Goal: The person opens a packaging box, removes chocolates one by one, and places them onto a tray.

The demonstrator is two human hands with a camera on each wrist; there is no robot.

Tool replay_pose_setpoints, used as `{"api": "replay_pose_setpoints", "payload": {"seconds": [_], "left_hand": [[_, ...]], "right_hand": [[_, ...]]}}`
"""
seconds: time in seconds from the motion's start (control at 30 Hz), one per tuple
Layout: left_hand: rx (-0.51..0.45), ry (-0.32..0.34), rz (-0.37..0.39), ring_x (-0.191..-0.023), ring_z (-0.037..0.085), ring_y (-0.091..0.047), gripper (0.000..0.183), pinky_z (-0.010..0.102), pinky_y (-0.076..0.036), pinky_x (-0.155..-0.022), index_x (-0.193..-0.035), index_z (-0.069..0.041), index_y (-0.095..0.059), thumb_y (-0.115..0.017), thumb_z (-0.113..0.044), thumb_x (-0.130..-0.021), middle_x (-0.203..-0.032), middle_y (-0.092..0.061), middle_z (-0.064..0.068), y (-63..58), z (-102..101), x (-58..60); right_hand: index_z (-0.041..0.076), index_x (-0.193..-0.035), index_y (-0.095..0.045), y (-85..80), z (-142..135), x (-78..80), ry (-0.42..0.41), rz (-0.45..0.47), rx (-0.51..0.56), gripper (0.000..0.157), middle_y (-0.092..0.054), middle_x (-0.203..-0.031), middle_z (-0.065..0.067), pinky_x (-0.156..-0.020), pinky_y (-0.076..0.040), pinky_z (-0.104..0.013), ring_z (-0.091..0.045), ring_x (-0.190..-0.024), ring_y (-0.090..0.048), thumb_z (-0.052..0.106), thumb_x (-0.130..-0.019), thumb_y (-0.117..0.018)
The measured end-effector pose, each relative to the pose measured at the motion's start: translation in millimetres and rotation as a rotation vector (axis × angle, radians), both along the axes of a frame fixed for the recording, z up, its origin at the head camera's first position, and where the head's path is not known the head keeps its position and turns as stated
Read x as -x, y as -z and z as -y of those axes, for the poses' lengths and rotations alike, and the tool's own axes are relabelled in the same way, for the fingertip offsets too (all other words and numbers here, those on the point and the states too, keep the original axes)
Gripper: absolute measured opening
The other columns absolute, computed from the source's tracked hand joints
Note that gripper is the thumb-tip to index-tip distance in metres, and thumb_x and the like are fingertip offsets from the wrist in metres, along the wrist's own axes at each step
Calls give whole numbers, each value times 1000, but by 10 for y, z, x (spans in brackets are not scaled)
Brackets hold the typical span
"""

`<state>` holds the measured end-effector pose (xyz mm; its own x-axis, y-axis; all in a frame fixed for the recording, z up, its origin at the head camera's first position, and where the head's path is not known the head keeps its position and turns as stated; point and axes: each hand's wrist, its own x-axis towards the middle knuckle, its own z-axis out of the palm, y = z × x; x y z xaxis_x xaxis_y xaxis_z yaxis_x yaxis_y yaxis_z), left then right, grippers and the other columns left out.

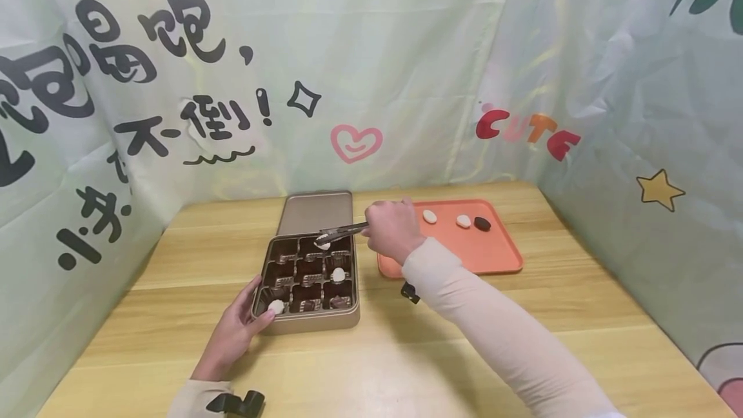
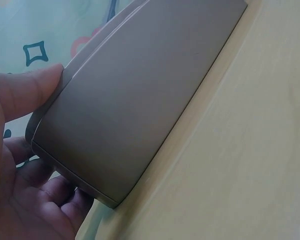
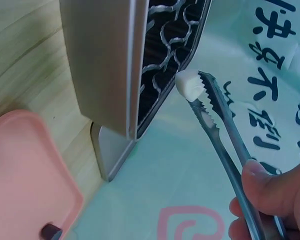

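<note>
My left hand (image 1: 235,328) grips the near left corner of a brown metal box (image 2: 120,100), thumb on the rim and fingers against its side. Inside is a dark divided insert with several compartments. One white chocolate-like piece (image 1: 276,306) sits in the front left compartment, another (image 1: 338,275) in the middle right one. My right hand (image 1: 395,228) holds metal tongs (image 3: 230,145) reaching in from the right. Their serrated tips pinch a white piece (image 3: 190,85), which overlaps the back middle compartment in the head view.
Behind the box lies its flat brown lid (image 1: 316,211). To the right, an orange tray (image 1: 453,253) bears two white pieces (image 1: 463,221) and a dark one (image 1: 482,224). Printed cloth (image 1: 406,69) hangs around the wooden table (image 1: 371,373) at the back and sides.
</note>
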<state>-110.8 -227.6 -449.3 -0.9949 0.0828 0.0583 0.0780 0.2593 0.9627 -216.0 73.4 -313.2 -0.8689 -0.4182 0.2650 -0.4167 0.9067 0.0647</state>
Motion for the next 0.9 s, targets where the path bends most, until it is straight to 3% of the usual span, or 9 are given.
{"api": "replay_pose_setpoints", "payload": {"seconds": [0.37,0.67,0.9], "left_hand": [[60,-15,-10,-138,47,-23,81,51,-28,-107,-154,-3,-15,-66,-14,-92,-155,-18,27,16,39,-82],[41,-2,-33,-138,47,-23,81,49,-28,-106,-154,-3,-15,-66,-12,-93,-155,-18,27,9,16,-10],[35,6,-25,-139,48,-20,80,49,-25,-108,-154,-2,-14,-65,-11,-93,-156,-15,27,-2,15,0]], "right_hand": [[19,-69,-65,128,-164,38,9,-9,51,24,-55,-62,8,-55,-42,-33,-12,-53,-50,35,-83,-77],[19,-65,-62,145,-365,149,76,6,44,30,-51,-55,6,-49,-42,-32,-13,-49,-49,38,-86,-74],[18,-73,-69,143,-570,181,100,58,88,22,-55,-59,7,-44,-39,-29,-12,-49,-50,34,-87,-73]]}}
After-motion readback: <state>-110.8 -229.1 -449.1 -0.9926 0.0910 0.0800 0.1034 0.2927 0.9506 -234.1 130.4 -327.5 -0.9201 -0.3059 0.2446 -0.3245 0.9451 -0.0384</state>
